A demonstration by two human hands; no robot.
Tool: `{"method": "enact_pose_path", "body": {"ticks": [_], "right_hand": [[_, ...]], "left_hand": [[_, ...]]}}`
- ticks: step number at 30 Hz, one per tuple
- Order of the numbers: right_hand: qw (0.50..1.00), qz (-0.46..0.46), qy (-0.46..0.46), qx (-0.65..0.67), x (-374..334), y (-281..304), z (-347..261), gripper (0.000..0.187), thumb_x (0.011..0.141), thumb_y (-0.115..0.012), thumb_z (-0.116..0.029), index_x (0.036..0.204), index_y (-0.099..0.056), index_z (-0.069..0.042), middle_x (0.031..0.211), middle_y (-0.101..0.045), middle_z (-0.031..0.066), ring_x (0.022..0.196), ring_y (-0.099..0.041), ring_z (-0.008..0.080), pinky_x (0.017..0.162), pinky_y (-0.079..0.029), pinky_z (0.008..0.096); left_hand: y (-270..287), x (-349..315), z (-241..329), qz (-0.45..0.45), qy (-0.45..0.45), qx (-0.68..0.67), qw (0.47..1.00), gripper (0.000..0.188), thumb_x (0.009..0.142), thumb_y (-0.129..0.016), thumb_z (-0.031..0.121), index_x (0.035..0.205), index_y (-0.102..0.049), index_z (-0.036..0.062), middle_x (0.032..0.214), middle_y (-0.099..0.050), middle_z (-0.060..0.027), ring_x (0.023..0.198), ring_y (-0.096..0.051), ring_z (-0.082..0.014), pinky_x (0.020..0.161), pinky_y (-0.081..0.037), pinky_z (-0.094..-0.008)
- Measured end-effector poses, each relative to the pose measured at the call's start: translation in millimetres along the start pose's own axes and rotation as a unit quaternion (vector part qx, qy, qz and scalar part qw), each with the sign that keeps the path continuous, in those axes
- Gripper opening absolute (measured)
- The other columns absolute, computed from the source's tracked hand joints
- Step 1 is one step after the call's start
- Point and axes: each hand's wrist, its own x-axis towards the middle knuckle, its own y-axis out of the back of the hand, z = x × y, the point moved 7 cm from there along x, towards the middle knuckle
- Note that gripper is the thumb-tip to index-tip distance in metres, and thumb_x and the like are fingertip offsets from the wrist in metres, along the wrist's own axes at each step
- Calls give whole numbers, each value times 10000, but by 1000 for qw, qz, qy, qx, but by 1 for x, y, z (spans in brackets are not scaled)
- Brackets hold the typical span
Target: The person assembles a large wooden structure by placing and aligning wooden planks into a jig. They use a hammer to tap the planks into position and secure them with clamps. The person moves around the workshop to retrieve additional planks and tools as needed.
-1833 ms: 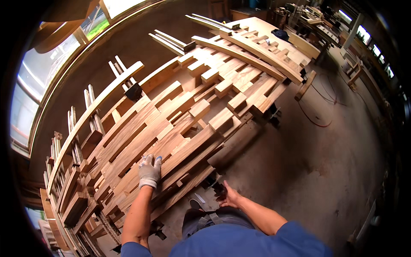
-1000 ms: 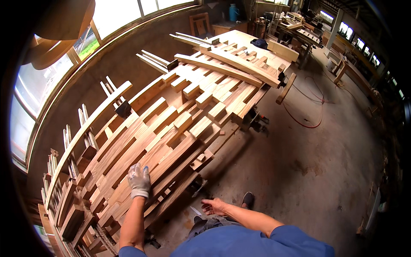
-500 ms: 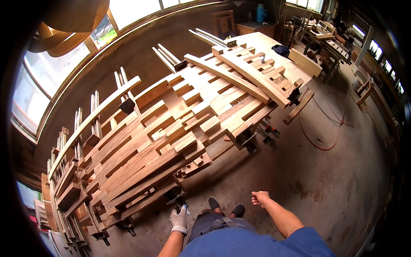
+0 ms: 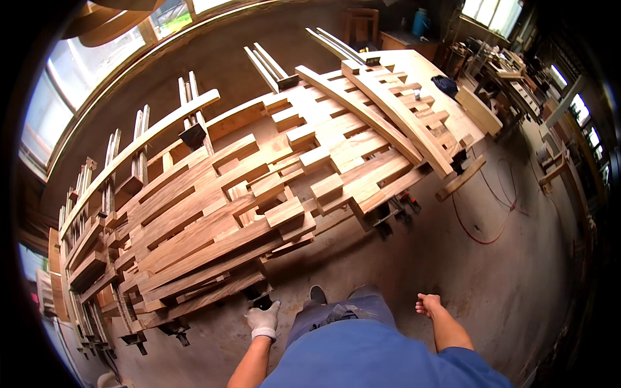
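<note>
In a pale work glove, my left hand [image 4: 263,319] hangs just below the near edge of a large spread of wooden boards. Its fingers are curled, and whether anything lies inside them is hidden. A black clamp end [image 4: 262,301] sits right above that hand; I cannot tell whether they touch. My right hand [image 4: 428,304] is bare and loosely closed, held out over the floor with nothing visible in it. The nearest long wooden boards [image 4: 207,258] lie stepped and staggered, with gaps between their ends. Two loose beams [image 4: 396,118] rest slantwise across the boards at the far right.
Metal bar clamps [image 4: 264,66] stick out past the boards' far side, and black clamp ends [image 4: 176,328] jut from the near side. A red hose [image 4: 479,240] lies on the concrete floor to the right. A cluttered workbench [image 4: 511,74] stands at the back right.
The view has moved along the boards, which now sit lower and further left. My left hand has come closer to the clamp end; the bluish thing beside it is no longer visible.
</note>
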Motion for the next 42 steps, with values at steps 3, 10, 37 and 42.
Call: {"method": "enact_pose_path", "body": {"ticks": [3, 10, 37, 42], "right_hand": [[998, -4, 42, 40, 21, 17, -62, 221, 1049, -732, -256, 1000, -709, -42, 789, -722, 99, 573, -696, 197, 466, -616, 356], [985, 14, 120, 124, 121, 64, -245, 423, 1064, -691, -449, 1013, -656, -30, 802, -693, 114, 578, -669, 221, 479, -582, 370], [957, 27, 174, 229, 265, 133, -496, 1143, 831, -768, -786, 1554, -494, 55, 1550, -566, 191, 1306, -628, 347, 1100, -512, 552], [948, 149, 193, 203, 266, 135, -487, 1030, 865, -787, -677, 1488, -560, 111, 1520, -595, 232, 1298, -640, 342, 1108, -523, 501]], "left_hand": [[-10, 1, -11, 13, -68, -117, 991, 495, 883, -870, 404, 1070, -785, -46, 1029, -805, -231, 961, -789, -395, 906, -606, -505], [-107, 10, -47, -229, 240, -783, 527, 294, 1020, -686, 434, 982, -728, 146, 768, -625, -41, 668, -582, -235, 613, -498, -404], [-100, 11, -67, 88, 328, -645, 684, 297, 1041, -634, 379, 860, -550, 160, 685, -494, -55, 538, -442, -233, 485, -343, -389], [-50, -10, -68, 372, 122, -366, 844, 331, 1023, -739, 236, 1174, -687, -53, 975, -757, -165, 867, -719, -318, 819, -581, -437]]}}
